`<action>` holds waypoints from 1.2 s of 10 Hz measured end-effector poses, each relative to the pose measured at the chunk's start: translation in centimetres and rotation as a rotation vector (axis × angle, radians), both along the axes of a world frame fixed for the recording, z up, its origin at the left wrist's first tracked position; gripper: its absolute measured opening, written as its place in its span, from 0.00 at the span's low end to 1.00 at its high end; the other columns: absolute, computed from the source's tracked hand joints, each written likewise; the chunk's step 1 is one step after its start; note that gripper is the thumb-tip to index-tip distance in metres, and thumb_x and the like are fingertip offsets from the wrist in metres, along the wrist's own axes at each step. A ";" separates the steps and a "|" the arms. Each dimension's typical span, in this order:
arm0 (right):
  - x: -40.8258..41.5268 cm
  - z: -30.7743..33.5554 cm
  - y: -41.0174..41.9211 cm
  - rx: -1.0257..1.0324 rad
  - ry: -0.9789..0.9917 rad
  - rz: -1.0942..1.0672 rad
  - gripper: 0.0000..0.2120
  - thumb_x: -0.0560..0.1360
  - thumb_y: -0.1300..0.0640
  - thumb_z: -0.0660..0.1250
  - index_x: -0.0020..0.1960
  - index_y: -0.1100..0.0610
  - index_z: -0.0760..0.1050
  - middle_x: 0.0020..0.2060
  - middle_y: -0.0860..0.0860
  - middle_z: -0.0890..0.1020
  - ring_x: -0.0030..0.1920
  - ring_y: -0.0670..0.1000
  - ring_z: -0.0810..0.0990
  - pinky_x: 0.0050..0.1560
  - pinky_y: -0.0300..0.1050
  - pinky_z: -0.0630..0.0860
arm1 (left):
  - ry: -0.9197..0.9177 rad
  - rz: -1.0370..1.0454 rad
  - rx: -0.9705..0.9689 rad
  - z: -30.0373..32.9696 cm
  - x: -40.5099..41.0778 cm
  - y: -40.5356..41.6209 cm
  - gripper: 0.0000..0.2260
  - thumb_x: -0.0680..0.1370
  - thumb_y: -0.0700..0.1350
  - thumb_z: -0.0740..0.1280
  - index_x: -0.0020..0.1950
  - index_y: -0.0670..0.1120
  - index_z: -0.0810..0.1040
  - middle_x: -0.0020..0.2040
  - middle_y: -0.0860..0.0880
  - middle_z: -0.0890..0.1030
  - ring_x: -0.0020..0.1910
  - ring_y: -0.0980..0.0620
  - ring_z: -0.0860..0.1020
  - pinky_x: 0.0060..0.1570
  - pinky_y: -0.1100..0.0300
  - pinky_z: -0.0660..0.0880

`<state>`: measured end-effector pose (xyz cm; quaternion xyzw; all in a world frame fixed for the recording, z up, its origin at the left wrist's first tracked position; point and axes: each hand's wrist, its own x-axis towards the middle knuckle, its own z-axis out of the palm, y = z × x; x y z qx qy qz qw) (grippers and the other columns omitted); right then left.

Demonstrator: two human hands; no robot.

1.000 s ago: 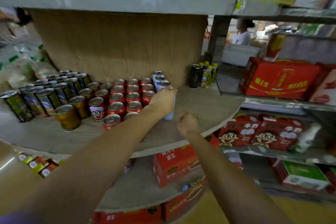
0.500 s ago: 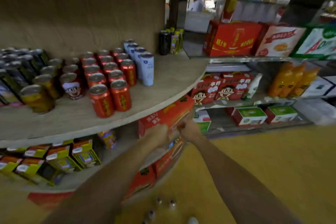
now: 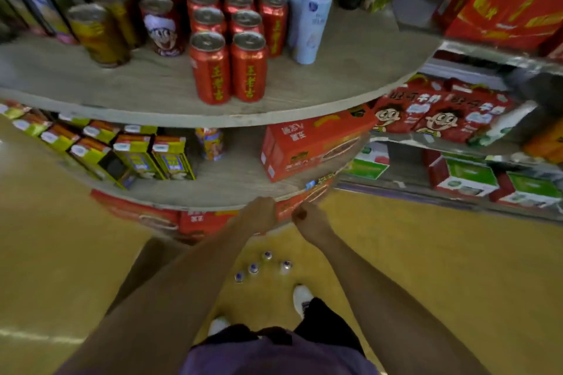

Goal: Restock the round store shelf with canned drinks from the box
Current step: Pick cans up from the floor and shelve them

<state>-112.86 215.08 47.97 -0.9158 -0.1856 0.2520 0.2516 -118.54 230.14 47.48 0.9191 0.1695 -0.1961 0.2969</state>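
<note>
The round wooden shelf (image 3: pixel 350 82) carries rows of red cans (image 3: pixel 227 67), a line of pale blue-white cans (image 3: pixel 310 24) at their right, and gold and dark cans (image 3: pixel 97 33) at the left. Several pale cans with blue tops (image 3: pixel 262 266) stand on the yellow floor between my feet and the shelf. My left hand (image 3: pixel 260 213) and my right hand (image 3: pixel 307 218) hang close together in front of the lower tier's edge, above those floor cans. Both have curled fingers and hold nothing. No box is plainly visible.
The lower round tier (image 3: pixel 231 179) holds yellow-green cartons (image 3: pixel 152 155) and a red case (image 3: pixel 307 143). More red cases (image 3: pixel 195 221) sit under it. Straight shelves at the right hold red cartoon boxes (image 3: pixel 432 113) and green-white boxes (image 3: pixel 466 178). My white shoes (image 3: pixel 301 295) stand on the floor.
My left hand let go of a pale can on the upper tier. Both hands dropped to the lower tier's edge. My view tilted down to the floor cans.
</note>
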 end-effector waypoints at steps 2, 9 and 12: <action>1.6 -3.8 0.5 -0.037 0.112 0.158 0.06 0.78 0.61 0.62 0.49 0.62 0.77 0.44 0.56 0.80 0.42 0.55 0.75 0.38 0.46 0.65 | 0.050 0.349 -0.067 -1.5 -2.1 0.1 0.11 0.76 0.45 0.65 0.55 0.41 0.79 0.54 0.43 0.81 0.53 0.42 0.79 0.47 0.56 0.73; -1.0 -13.6 6.0 -0.323 0.361 0.728 0.06 0.78 0.61 0.63 0.53 0.51 0.73 0.50 0.48 0.78 0.51 0.51 0.78 0.51 0.49 0.77 | 0.060 1.520 -0.348 -12.8 -12.0 -4.2 0.14 0.76 0.40 0.61 0.60 0.45 0.76 0.53 0.45 0.82 0.42 0.49 0.77 0.40 0.59 0.74; -3.7 -26.9 10.9 -0.524 0.302 0.785 0.08 0.76 0.60 0.65 0.53 0.52 0.74 0.50 0.52 0.80 0.47 0.55 0.79 0.40 0.45 0.70 | 0.101 1.842 -0.542 -28.4 -13.5 -5.4 0.09 0.74 0.43 0.64 0.53 0.46 0.77 0.49 0.44 0.81 0.49 0.43 0.79 0.46 0.57 0.75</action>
